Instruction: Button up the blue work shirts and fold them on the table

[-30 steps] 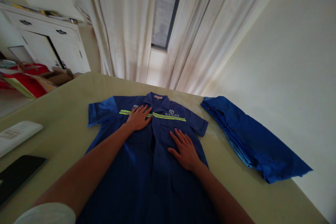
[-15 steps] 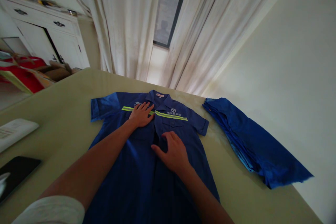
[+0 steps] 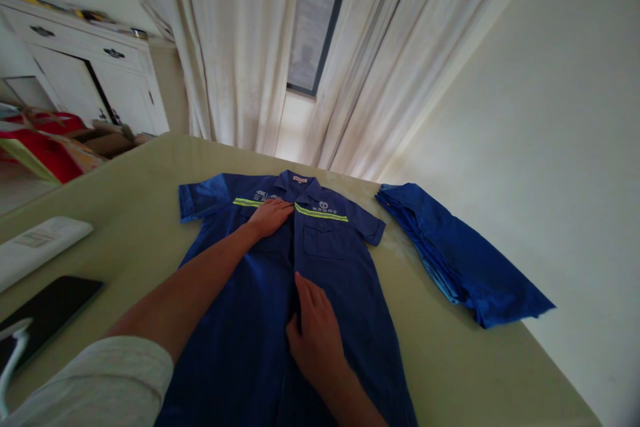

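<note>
A dark blue short-sleeved work shirt [image 3: 265, 287] lies spread front-up, collar pointing away from me. Yellow-green reflective strips and white printing cross its chest. My left hand [image 3: 270, 217] rests on the chest beside the front opening, fingers stretched out and close together, fingertips at the edge of the placket. Lower down, my right hand [image 3: 317, 330] touches the front edge of the shirt, thumb and fingers apart. Its palm is turned down, so anything beneath it is hidden.
A folded pile of blue garments [image 3: 457, 247] lies to the right on the pale green table [image 3: 150, 167]. On the left are a white device [image 3: 43, 247], a black phone [image 3: 55, 310] and a white cable [image 3: 17, 347]. Curtains [image 3: 240, 47] hang behind.
My right hand has moved down along the shirt's front opening, whose edges now lie closer together. My left hand's spread fingers have drawn together on the chest. The view has shifted slightly.
</note>
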A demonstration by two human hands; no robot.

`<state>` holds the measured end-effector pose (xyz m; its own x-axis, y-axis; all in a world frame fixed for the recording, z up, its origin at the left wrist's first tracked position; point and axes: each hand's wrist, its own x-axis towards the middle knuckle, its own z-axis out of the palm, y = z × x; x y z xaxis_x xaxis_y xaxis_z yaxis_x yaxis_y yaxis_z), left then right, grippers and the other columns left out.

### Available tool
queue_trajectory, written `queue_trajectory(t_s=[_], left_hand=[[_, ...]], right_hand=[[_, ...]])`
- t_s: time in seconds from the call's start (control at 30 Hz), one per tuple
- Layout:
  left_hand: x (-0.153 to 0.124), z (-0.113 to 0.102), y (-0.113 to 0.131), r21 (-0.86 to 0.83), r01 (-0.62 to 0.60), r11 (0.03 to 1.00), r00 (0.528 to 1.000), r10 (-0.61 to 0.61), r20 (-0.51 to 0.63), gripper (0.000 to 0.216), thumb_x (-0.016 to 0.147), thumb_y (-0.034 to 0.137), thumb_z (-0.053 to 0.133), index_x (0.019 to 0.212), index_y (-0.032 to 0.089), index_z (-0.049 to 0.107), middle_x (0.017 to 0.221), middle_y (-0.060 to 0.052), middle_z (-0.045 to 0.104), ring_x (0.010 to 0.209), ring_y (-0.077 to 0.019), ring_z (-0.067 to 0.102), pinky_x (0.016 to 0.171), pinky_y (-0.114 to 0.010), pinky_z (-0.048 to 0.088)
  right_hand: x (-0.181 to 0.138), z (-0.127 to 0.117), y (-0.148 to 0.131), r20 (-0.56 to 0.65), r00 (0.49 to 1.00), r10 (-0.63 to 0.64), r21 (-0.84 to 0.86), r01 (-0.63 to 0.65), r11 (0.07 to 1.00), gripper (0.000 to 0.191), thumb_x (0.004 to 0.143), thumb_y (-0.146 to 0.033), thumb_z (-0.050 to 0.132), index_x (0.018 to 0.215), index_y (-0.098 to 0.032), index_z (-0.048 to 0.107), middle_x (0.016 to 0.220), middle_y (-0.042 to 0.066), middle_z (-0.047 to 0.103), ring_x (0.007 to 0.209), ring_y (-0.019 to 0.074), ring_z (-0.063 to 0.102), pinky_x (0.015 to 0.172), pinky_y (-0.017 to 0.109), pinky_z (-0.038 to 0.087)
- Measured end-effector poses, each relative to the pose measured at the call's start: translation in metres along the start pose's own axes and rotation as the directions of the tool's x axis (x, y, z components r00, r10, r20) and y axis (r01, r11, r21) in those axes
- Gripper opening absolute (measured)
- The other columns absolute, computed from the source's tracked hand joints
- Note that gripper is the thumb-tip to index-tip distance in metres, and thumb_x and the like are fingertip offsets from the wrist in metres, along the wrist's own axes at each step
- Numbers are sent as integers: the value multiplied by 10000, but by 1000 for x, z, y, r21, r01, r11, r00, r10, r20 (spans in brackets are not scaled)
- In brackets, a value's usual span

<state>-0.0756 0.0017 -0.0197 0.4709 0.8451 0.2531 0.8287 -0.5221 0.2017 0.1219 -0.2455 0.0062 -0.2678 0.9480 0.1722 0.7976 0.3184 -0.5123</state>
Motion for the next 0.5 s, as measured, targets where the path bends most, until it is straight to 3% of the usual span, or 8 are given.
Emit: queue_trajectory(t_s=[0.1, 0.17, 0.23, 0.3, 0.4, 0.5], left_hand=[[1, -2, 16, 14, 64, 998, 995, -65, 79, 360, 984, 209, 440, 1254, 226, 678, 1400, -107, 626, 1261, -254, 576, 1087, -408, 433], [1, 0, 32, 32, 134, 990, 987, -136, 86, 371, 984, 248, 446, 1286, 194, 654, 1454, -148, 575, 1302, -300, 552, 1108, -481, 414], [-2, 1, 51, 49, 202, 978, 975, -206, 88, 425, 999, 345, 442, 1350, 169, 606, 1510, -183, 510, 1377, -359, 482, 1130, -578, 368], [-9, 1, 69, 49, 223, 974, 971, -226, 81, 475, 1002, 408, 451, 1381, 149, 574, 1560, -195, 444, 1442, -379, 397, 1155, -593, 335], [-20, -5, 85, 28, 207, 978, 975, -209, 71, 361, 990, 288, 471, 1289, 157, 628, 1542, -187, 459, 1436, -352, 406, 1142, -510, 385], [-24, -11, 85, 14, 242, 970, 966, -243, 87, 324, 953, 116, 422, 1139, 159, 684, 1340, -204, 613, 1240, -346, 595, 1008, -492, 491]], right_hand=[[-40, 18, -17, -130, 989, 72, -62, -81, 995, 767, 800, -118, 565, 1543, -240, 423, 1459, 120, 549, 1306, 327, 539, 1113, 530, 460], [-66, 30, -19, -161, 984, 72, -85, -86, 993, 860, 756, -175, 645, 1568, -260, 374, 1482, 129, 530, 1297, 370, 539, 1068, 548, 494], [-89, 40, -14, -177, 984, 26, -123, -48, 991, 922, 693, -163, 658, 1563, -273, 376, 1461, 130, 554, 1256, 386, 572, 1006, 543, 532], [-107, 45, -6, -198, 979, -56, -176, 20, 984, 929, 640, -125, 622, 1535, -266, 418, 1409, 128, 603, 1191, 375, 620, 951, 524, 560], [-124, 44, 3, -236, 956, -175, -246, 115, 962, 866, 623, -108, 581, 1475, -232, 491, 1317, 125, 667, 1100, 343, 671, 908, 489, 583], [-133, 41, 4, -274, 947, -170, -245, 102, 964, 722, 679, -116, 560, 1393, -220, 568, 1153, 123, 717, 966, 307, 701, 798, 436, 603]])
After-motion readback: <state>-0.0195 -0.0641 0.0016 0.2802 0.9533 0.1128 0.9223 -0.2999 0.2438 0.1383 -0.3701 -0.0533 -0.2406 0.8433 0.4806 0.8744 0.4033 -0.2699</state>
